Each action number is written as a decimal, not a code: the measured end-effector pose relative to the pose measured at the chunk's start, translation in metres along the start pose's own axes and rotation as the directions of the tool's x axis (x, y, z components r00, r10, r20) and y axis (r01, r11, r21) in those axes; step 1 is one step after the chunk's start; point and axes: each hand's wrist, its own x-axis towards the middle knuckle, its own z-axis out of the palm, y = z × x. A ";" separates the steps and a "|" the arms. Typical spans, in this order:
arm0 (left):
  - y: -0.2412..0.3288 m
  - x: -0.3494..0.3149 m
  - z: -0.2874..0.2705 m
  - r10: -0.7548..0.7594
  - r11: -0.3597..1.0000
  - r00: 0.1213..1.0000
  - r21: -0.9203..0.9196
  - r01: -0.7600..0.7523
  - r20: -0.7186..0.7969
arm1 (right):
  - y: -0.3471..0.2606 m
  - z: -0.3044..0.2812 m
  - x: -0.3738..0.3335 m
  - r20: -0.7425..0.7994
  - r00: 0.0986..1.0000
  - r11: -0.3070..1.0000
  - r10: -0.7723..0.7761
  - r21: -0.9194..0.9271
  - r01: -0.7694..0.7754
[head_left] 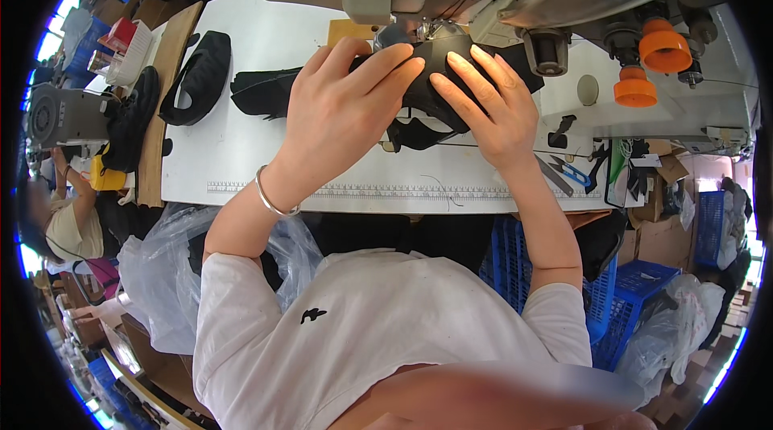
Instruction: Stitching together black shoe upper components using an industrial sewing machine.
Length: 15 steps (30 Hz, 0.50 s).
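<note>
A black shoe upper (431,92) lies under the needle area of a sewing machine (439,15), its pieces reaching left and right past my hands. My left hand (346,100) is bent over the left part of the upper, fingers closed on its edge; its fingertips meet the material close to the needle. With fingers spread and nearly flat, my right hand (495,104) presses on the upper just right of the needle. Both hands hide part of the upper. Left of them, a finished-looking black shoe upper (197,80) lies apart on the white table (241,144).
A printed ruler strip (362,190) runs along the table's near edge. Blue-handled thread snips (570,171) and scissors lie at right. Orange cups (664,47) hang from the machine. Another black shoe (133,120) rests beyond a wooden board (151,148). Blue crates (644,285) stand below right; a person sits far left.
</note>
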 end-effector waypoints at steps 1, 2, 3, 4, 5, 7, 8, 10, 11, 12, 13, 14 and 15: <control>0.000 0.001 0.000 -0.006 1.000 1.000 -0.006 0.006 0.003 | 0.000 0.000 0.000 -0.005 1.000 1.000 -0.005 0.007 0.005; 0.001 0.001 0.000 -0.009 1.000 1.000 -0.005 0.009 0.003 | 0.001 0.000 0.001 -0.010 1.000 1.000 -0.011 0.013 0.011; 0.001 0.002 0.000 -0.014 1.000 1.000 -0.008 0.014 0.005 | 0.001 0.000 0.001 -0.009 1.000 1.000 -0.013 0.014 0.013; 0.001 0.002 -0.001 -0.019 1.000 1.000 -0.010 0.019 0.007 | 0.001 -0.001 0.002 -0.014 1.000 1.000 -0.020 0.019 0.020; 0.001 0.003 -0.001 -0.021 1.000 1.000 -0.010 0.022 0.006 | 0.001 -0.001 0.003 -0.020 0.999 0.999 -0.028 0.024 0.028; 0.002 0.006 -0.002 -0.028 1.000 1.000 -0.011 0.028 0.006 | 0.002 -0.001 0.004 -0.023 0.999 0.999 -0.035 0.030 0.036; 0.002 0.007 -0.002 -0.032 0.999 0.999 -0.010 0.032 0.004 | 0.002 -0.001 0.005 -0.028 0.999 0.999 -0.039 0.033 0.040; 0.001 0.008 -0.003 -0.033 0.999 0.999 -0.002 0.033 0.002 | 0.001 -0.002 0.005 -0.019 0.999 0.999 -0.032 0.037 0.033; 0.001 0.009 -0.004 -0.038 0.999 0.999 0.000 0.038 0.000 | 0.001 -0.002 0.006 -0.010 1.000 0.999 -0.020 0.038 0.020; 0.001 0.010 -0.004 -0.048 0.999 0.999 -0.008 0.048 0.003 | 0.001 -0.001 0.006 -0.009 1.000 0.999 -0.023 0.039 0.023; 0.000 0.010 -0.003 -0.059 0.998 0.998 -0.016 0.059 0.006 | 0.002 0.001 0.007 -0.030 0.999 0.999 -0.027 0.032 0.028; 0.000 0.011 -0.002 -0.061 0.998 0.998 -0.016 0.061 0.005 | 0.002 0.002 0.007 -0.050 0.998 0.999 -0.031 0.025 0.032; 0.000 0.011 -0.001 -0.066 0.998 0.998 -0.015 0.066 0.001 | 0.002 0.003 0.007 -0.049 0.998 0.999 -0.032 0.026 0.033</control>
